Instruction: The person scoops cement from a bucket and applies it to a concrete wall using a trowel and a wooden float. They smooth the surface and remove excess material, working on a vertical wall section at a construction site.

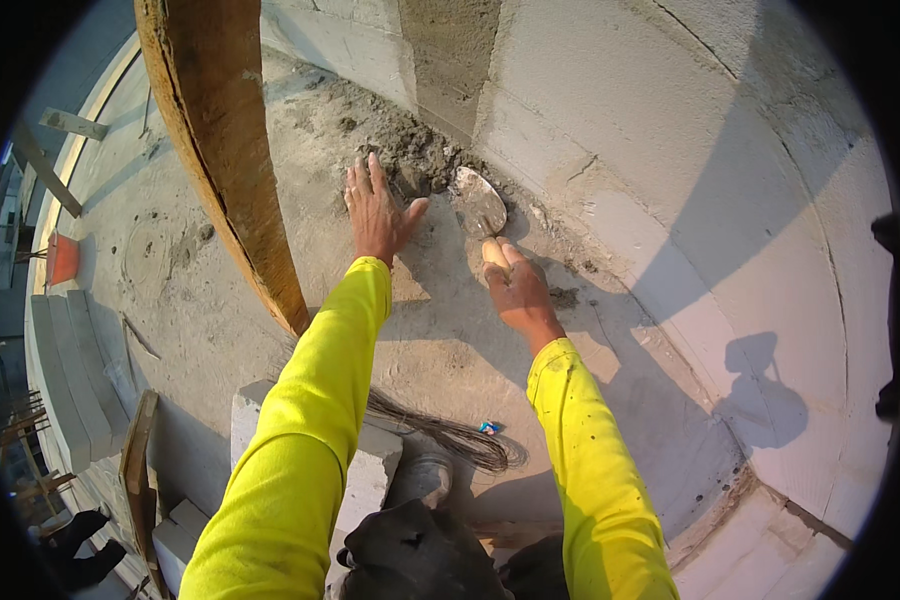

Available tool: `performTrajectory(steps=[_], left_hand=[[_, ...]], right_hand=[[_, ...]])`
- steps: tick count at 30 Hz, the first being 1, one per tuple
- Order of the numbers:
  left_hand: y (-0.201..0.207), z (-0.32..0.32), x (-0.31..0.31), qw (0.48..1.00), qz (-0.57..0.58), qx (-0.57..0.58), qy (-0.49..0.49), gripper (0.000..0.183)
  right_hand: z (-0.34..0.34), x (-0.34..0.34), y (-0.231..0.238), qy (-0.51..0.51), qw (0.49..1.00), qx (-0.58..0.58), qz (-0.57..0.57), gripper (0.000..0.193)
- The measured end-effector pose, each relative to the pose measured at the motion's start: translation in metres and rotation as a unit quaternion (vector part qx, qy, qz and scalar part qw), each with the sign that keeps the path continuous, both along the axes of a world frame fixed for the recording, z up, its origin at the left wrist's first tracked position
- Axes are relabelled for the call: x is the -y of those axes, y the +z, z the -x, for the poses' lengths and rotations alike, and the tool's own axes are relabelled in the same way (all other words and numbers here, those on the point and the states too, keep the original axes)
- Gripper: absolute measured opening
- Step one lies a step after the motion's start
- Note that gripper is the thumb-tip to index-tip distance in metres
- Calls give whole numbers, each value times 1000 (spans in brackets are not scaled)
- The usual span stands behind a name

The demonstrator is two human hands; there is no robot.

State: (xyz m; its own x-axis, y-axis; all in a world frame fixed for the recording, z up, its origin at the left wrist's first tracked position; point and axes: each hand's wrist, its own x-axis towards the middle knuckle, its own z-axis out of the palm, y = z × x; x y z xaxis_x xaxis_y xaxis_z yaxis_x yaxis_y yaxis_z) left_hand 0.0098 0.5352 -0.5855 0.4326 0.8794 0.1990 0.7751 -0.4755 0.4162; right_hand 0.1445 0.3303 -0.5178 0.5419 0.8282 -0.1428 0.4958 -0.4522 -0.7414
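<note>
My right hand (519, 292) is wrapped round the handle of a trowel (481, 203). The trowel's pale, mortar-smeared blade points away from me, close to the foot of the block wall (610, 190). A heap of wet grey mortar (406, 150) lies along that wall's base, just left of the blade. My left hand (374, 212) is open at the near edge of the heap, its fingers spread and pointing forward with nothing in them. Whether its fingertips touch the mortar I cannot tell.
A tall wooden plank (220, 130) leans across the left of my arms. Below lie a bundle of thin wire (440, 430) and a white block (365, 475). Further left are an orange bucket (63, 258) and stacked pale slabs (75, 375).
</note>
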Motion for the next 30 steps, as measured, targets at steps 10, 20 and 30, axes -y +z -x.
performTrajectory(steps=[10,20,30], left_hand=[[-21,-51,-76,992,-47,39,-113,91],[-24,-51,-46,983,21,153,-97,70],[-12,-5,58,982,27,161,-94,68]], right_hand=[[26,-59,-28,-23,998,14,-63,51],[1,-81,0,67,994,-81,41,54],[62,25,-29,38,992,-87,-84,53]])
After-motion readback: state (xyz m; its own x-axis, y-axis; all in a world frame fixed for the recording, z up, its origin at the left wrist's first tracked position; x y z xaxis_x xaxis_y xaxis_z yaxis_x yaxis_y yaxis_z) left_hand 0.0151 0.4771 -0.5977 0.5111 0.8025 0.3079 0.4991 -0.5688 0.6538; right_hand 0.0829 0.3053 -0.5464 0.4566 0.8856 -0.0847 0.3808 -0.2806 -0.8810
